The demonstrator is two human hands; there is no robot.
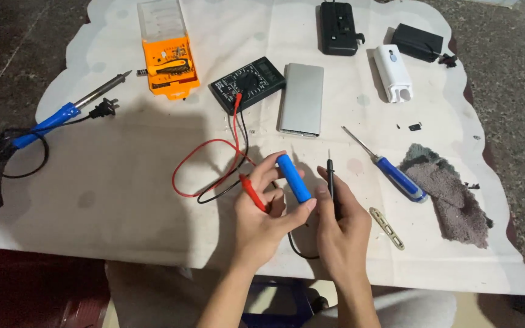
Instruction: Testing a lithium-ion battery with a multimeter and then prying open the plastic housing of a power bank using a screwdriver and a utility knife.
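Left hand [261, 212]: closed in a pinch on a blue cylindrical cell [293, 177], held tilted between thumb and fingers; a red probe [251, 191] is also gripped in it, tip near the cell's lower end; contact cannot be told.
Right hand [341, 222]: closed around a black probe [331, 176], tip pointing to 12 o'clock, just beside the cell, not yet seen touching it.
Black multimeter [247, 84]: at 12 o'clock of the hands, red and black leads [211, 164] already plugged in; screen unreadable; a reading is judged outstanding.
Silver power bank [302, 98]: at 1 o'clock.
Blue screwdriver [390, 167]: at 3 o'clock, beside a grey cloth [451, 194].
Soldering iron [68, 109]: at 10 o'clock.
Orange bit set [168, 61]: at 11 o'clock.
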